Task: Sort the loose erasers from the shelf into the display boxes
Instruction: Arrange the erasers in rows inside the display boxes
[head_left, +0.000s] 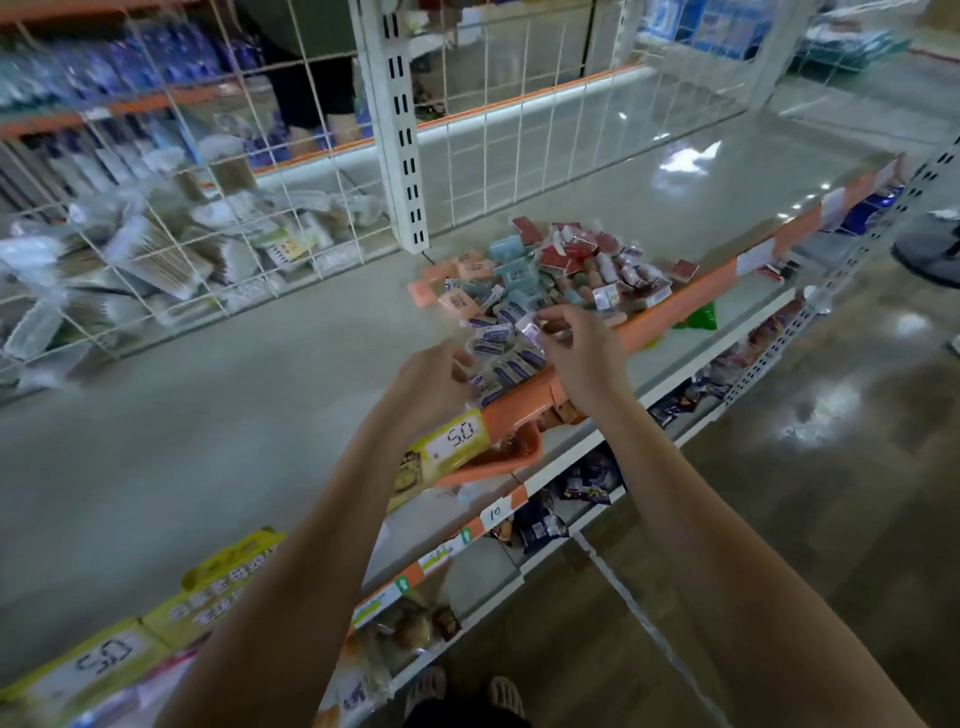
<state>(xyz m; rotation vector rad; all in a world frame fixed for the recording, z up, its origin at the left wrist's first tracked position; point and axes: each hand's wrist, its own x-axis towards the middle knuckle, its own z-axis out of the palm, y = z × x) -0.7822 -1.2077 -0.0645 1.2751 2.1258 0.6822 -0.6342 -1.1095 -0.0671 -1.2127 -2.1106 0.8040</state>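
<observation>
I am looking down on a shelf (208, 415) whose top carries a pile of erasers (540, 291), my landmark here, heaped against the shelf's front rail (691, 291). Both hands sit at the near end of the pile: my left hand (434, 384) at its near-left edge, my right hand (576, 343) over its near-right side above the rail. Behind the pile stands an upright post (400, 130), with a wire grid (171, 208) running left of it. Well to the near-left of the pile, display boxes (156, 623) rest on the shelf's front edge. Below the pile, in front, lower shelves (571, 457) hold packets.
</observation>
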